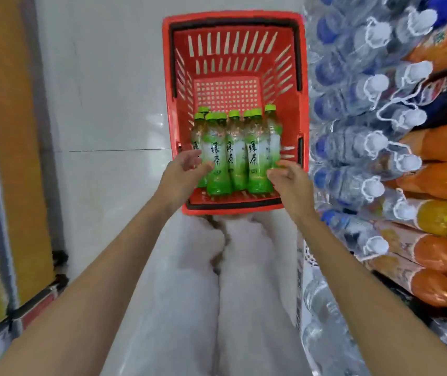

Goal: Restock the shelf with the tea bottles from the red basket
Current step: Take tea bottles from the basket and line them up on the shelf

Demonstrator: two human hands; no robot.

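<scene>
A red basket stands on the white tiled floor straight ahead. Several green tea bottles with green caps stand upright, packed together in its near half. My left hand reaches over the near-left rim, fingers spread, its fingertips against the leftmost front bottle. My right hand hovers at the near-right corner, fingers curled and apart, just touching the rightmost front bottle. Neither hand grips a bottle. The far half of the basket is bare.
A shelf on the right holds water bottles with white caps and orange soft-drink bottles. A yellow panel and a dark metal frame run along the left. My legs in light trousers are below the basket.
</scene>
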